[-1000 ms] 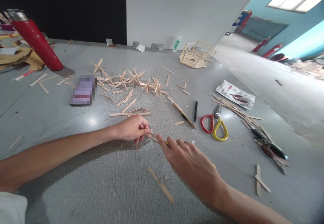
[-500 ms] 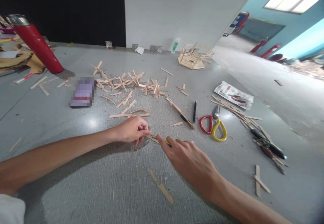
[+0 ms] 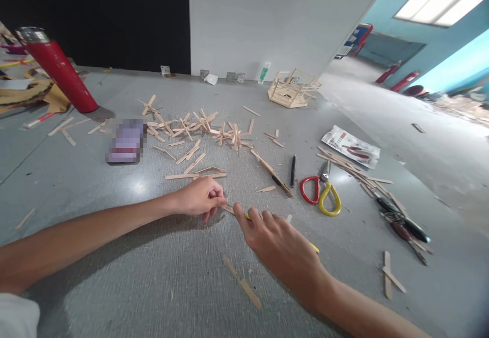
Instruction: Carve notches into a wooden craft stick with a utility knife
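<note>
My left hand [image 3: 202, 196] is closed, pinching the end of a wooden craft stick [image 3: 229, 209] between thumb and fingers, low over the table. From the right, my right hand [image 3: 273, 233] wraps round a slim yellow tool, apparently a utility knife [image 3: 315, 249]; most of it is hidden under the palm. The index finger stretches along the tool towards the stick, close to my left fingertips. The blade itself cannot be made out. Beyond my left hand lie more craft sticks [image 3: 181, 176]. Nearer to me is a notched stick [image 3: 250, 293].
Red-and-yellow-handled scissors [image 3: 329, 200], a black pen [image 3: 293, 171] and pliers [image 3: 401, 221] lie to the right. Behind them is a printed packet [image 3: 351, 147]. A stick frame [image 3: 292, 93] stands at the back. At left are a phone [image 3: 127, 141] and a red flask [image 3: 61, 73].
My right hand has shifted slightly left along the stick, and the yellow tool's rear end now shows beyond it. My left hand keeps its pinch. The view has moved a little.
</note>
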Demonstrator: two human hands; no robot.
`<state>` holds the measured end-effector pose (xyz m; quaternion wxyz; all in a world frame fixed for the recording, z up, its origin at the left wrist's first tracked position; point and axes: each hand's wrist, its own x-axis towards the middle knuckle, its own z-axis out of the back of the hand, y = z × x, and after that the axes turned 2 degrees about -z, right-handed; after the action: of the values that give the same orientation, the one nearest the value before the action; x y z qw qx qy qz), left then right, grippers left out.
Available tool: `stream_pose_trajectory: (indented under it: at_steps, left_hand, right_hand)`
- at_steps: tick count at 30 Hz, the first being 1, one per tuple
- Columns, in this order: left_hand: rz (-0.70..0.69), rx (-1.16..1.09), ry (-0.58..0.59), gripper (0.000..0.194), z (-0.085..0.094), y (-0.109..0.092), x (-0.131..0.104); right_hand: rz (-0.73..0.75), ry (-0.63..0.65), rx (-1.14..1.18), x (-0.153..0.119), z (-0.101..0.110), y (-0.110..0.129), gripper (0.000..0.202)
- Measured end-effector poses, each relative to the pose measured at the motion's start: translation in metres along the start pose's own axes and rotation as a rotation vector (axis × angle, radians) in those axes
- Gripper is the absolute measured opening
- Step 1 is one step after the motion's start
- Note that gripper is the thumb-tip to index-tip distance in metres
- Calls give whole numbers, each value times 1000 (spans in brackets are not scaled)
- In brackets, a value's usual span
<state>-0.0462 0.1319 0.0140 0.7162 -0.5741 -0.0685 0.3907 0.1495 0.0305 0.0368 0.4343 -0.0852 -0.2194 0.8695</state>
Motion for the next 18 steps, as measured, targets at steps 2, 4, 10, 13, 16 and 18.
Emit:
stream_pose_trajectory:
  at_steps: [2, 4, 10, 13, 16, 18]
  left_hand:
    - [-8, 3, 0, 31, 0, 0, 0]
    - [-12, 0, 2, 32, 1, 1, 0]
    - [-10, 15, -1, 30, 0, 2, 1]
    - [6, 32, -12, 28, -1, 1, 0]
    - [15, 27, -19, 29, -1, 0, 0]
    - [14, 22, -21, 29, -1, 0, 1]
  right_hand:
    - [7, -13, -15, 0, 0, 0, 34]
    - [12, -15, -22, 1, 0, 0, 35]
    - [8, 1, -5, 2, 2, -2, 38]
    - [-18, 20, -14, 4, 7, -1, 27]
    - [-26, 29, -6, 3, 11, -1, 25]
    - [-22, 31, 5, 2, 11, -1, 27]
